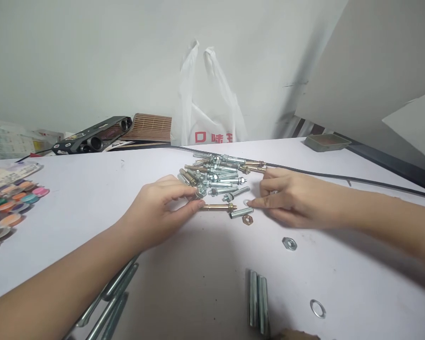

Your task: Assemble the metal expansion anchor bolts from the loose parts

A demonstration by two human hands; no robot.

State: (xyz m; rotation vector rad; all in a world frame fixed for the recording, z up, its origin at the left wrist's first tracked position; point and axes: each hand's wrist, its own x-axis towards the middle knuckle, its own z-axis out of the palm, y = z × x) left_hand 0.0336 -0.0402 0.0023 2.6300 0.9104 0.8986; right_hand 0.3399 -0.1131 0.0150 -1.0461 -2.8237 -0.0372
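A heap of silver and brass expansion bolts (217, 174) lies on the white table (92, 189). My left hand (159, 210) pinches the left end of a brass-coloured bolt (219, 207) lying in front of the heap. My right hand (290, 198) rests to the right of it, fingers curled, forefinger stretched out with its tip on the table near a short silver sleeve (241, 213). A brass nut (247, 220) lies just below that sleeve. Whether the right hand holds anything is hidden.
A silver nut (289, 243), a washer (318, 309), two silver sleeves (258, 302) and bare bolts (109, 302) lie near the front. Coloured round pieces (10, 203) sit left. A black cable (340, 178), white plastic bag (208, 108), grey tray (326, 141) and black device (95, 134) stand behind.
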